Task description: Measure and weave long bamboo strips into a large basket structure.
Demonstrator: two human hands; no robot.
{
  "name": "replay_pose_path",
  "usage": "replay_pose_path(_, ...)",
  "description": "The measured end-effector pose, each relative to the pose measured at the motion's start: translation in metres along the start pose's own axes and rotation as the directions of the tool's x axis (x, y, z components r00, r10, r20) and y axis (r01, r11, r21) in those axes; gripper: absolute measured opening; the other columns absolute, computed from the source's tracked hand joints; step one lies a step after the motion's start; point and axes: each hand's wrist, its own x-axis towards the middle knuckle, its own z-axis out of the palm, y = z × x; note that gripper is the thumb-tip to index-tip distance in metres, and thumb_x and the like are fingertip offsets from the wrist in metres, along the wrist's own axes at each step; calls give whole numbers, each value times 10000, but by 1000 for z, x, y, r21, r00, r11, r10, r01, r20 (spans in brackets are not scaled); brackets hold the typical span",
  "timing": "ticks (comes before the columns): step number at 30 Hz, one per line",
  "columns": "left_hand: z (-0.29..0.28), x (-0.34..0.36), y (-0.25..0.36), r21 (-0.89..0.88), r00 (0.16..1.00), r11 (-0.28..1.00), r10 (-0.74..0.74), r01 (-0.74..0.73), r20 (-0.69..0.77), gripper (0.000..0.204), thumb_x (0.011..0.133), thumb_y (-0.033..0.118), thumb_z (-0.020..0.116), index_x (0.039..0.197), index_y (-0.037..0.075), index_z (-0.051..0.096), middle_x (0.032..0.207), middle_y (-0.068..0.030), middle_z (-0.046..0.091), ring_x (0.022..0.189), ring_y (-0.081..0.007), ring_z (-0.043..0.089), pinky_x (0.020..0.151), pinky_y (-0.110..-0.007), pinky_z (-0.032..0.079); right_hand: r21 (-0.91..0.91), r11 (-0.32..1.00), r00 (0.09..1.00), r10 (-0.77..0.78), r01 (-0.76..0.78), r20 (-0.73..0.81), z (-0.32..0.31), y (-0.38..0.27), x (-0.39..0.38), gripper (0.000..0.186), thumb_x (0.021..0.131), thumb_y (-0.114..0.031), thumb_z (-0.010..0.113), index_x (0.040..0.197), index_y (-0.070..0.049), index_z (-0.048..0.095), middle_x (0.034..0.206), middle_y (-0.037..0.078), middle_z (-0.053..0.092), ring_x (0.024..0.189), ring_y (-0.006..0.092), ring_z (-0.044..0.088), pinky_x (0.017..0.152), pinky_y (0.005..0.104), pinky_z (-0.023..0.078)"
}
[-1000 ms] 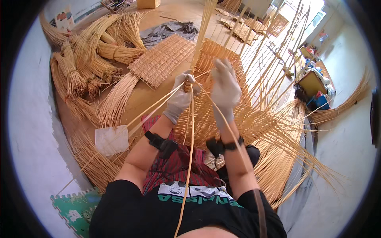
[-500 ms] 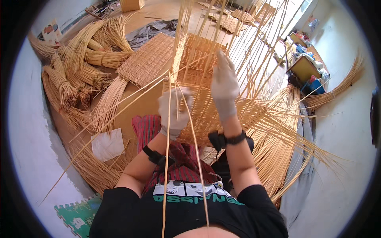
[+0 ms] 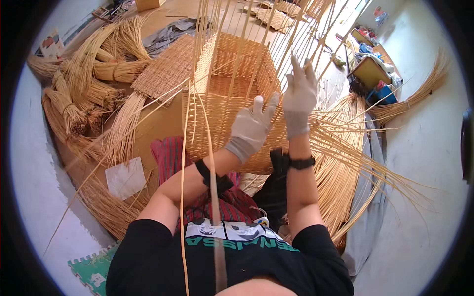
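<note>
A half-woven wicker basket (image 3: 217, 111) stands before me, with tall upright canes (image 3: 252, 59) rising from its walls. My left hand (image 3: 251, 127), in a pale glove, lies against the near wall close to its right part, fingers stretched up toward the rim. Beside the basket's right corner my right hand (image 3: 299, 96), gloved too, is raised among the upright canes with its fingers apart; whether it touches one is unclear. Two long loose canes (image 3: 184, 197) run from the left corner down past my chest. More cane ends (image 3: 365, 160) fan out to the right.
Bundles of cane (image 3: 74, 98) are heaped at the left, next to a flat woven panel (image 3: 163, 69). Long loose canes (image 3: 340, 182) lie at the right. A cluttered table (image 3: 373, 74) stands along the right wall. A white sheet (image 3: 125, 177) is on the floor.
My left hand has moved right along the near wall, from the left corner toward my right hand. My right hand's fingers have spread apart. The view has shifted, and the basket sits further left.
</note>
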Motion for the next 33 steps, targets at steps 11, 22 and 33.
replay_pose_path(11,-3,-18,-33,-283,994,956,51,-76,-94,508,909,113,678,1397,198,566,1258,-194,585,965,-353,665,836,-420,560,754,290,744,559,-589,366,-60,-24,-124,401,1096,-115,441,1481,-5,465,1112,102,689,942,122,663,808,242,556)
replay_pose_path(22,-37,-84,-140,-253,864,942,-309,220,-397,548,861,231,778,1328,41,563,1322,-176,616,1219,-388,584,1038,-443,476,396,103,401,418,-913,815,107,-159,43,1100,889,-543,728,1571,118,172,1540,302,421,1381,365,485,1118,420,395)
replay_pose_path(33,-45,-80,-172,-81,913,992,-123,99,-390,455,859,219,764,1254,60,603,1229,-148,670,1148,-366,636,958,-445,514,876,-175,820,308,-450,483,68,-175,3,323,1069,-240,559,1298,-17,607,1085,74,673,833,86,613,683,222,512)
